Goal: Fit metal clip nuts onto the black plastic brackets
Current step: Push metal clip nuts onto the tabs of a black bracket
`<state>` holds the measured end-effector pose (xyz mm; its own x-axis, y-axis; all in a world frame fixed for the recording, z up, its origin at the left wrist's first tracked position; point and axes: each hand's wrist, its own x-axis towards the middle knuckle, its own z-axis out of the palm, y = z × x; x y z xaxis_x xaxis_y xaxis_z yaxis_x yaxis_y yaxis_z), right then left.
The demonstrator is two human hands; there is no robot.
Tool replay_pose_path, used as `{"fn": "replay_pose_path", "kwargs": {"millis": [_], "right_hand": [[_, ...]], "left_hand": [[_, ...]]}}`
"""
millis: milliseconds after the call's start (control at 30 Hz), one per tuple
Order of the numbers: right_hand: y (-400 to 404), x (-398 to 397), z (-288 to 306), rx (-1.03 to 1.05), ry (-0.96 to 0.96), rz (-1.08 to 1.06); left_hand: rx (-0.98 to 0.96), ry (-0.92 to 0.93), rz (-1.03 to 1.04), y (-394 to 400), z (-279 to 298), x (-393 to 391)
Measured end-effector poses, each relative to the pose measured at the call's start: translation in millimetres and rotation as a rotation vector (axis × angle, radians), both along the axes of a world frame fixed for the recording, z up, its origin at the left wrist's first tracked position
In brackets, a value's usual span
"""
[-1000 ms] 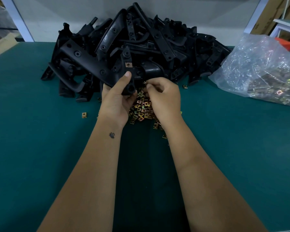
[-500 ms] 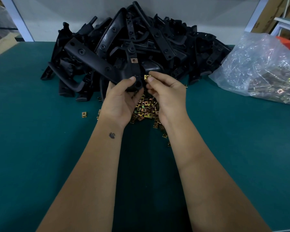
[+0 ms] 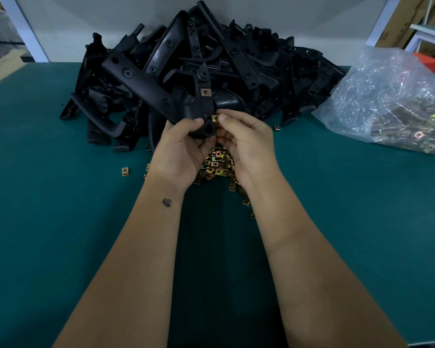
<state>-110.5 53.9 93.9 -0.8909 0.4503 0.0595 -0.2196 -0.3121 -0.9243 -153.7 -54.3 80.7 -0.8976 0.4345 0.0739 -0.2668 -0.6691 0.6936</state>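
While my left hand point(image 3: 180, 149) grips the bracket point(image 3: 186, 104) and my right hand point(image 3: 246, 144) pinches the clip nut point(image 3: 214, 118), any tilt could jam it crooked.

Dim, even light from overhead; the view is underexposed with a cool green cast; the table point(image 3: 60, 234) reads dark teal, and a soft shadow lies between the forearms along its near middle; the black brackets point(image 3: 186, 71) lose detail, with only faint sheen on their upper faces; the bag point(image 3: 392, 101) throws small white glints; the back wall point(image 3: 86, 21) is the brightest area; focus is fair at centre, softer toward the corners; wide-angle distortion bows the table's edges and stretches both forearms; mild compression blur throughout.
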Motion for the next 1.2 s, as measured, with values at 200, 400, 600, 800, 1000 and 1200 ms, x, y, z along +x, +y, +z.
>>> {"fn": "replay_pose_path", "kwargs": {"millis": [200, 400, 600, 800, 1000, 1200], "right_hand": [[3.0, 0.9, -0.3, -0.035, -0.007, 0.008], [3.8, 0.1, -0.6, -0.105, 0.027, -0.025], [6.1, -0.9, -0.7, -0.197, 0.009, 0.065], [8.8, -1.9, -1.6, -0.126, -0.067, 0.101], [8.8, -1.7, -3.1, 0.02, -0.099, 0.114], [4.7, -2.2, -4.3, 0.095, -0.103, 0.073]], "left_hand": [[-0.047, 0.004, -0.002, -0.2, -2.1, -1.9], [-0.109, 0.015, 0.003, 2.3, -1.8, -0.4], [-0.132, 0.069, -0.017, 1.0, -1.0, 1.4], [-0.158, 0.088, -0.029, 1.1, -1.0, 2.3], [-0.203, 0.081, -0.028, 2.6, -3.5, 0.0], [-0.209, 0.089, -0.028, 2.4, -4.5, -0.7]]}}
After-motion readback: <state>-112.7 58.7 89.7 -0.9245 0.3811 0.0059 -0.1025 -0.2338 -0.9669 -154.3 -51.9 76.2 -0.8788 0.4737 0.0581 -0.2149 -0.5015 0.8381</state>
